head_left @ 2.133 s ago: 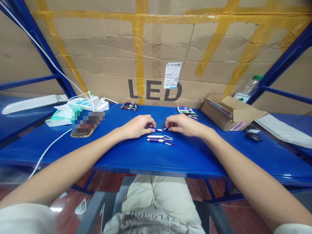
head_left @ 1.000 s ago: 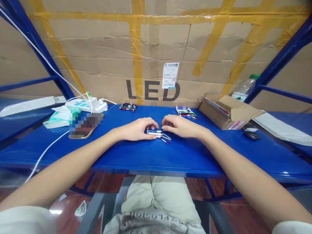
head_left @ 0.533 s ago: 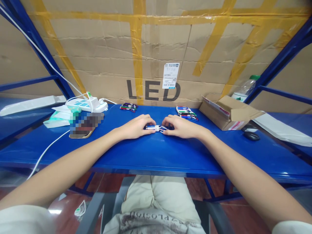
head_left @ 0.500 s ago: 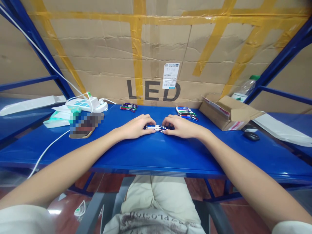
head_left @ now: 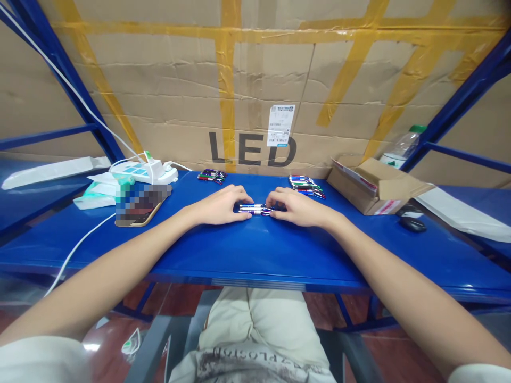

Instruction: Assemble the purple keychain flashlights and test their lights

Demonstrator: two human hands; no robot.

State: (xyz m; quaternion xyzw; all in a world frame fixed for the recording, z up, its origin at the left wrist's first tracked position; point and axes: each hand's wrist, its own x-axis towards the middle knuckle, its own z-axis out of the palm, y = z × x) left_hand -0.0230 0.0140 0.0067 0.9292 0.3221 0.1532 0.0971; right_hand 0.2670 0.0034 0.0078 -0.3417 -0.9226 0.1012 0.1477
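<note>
Cardboard backing [head_left: 179,80], one, yellow-taped, printed "LED". Blue metal workbench [head_left: 255,255], one, above a reddish floor [head_left: 181,299]. Your pale clothing [head_left: 255,351], lettering partly legible: "PLOSION". Open cardboard box [head_left: 375,186], one, right. Your hands, two: left hand [head_left: 223,206] pinching barrel ends, right hand [head_left: 297,207] pinching clip ends, of one bundle of pen-shaped keychains [head_left: 255,209] mid-bench; count hidden by your fingers. White power strip [head_left: 143,171], one. Shipping label [head_left: 281,125], one, small print illegible. Black mouse [head_left: 412,224], one. Rear keychain groups, two: left group [head_left: 211,176], right group [head_left: 306,186].
</note>
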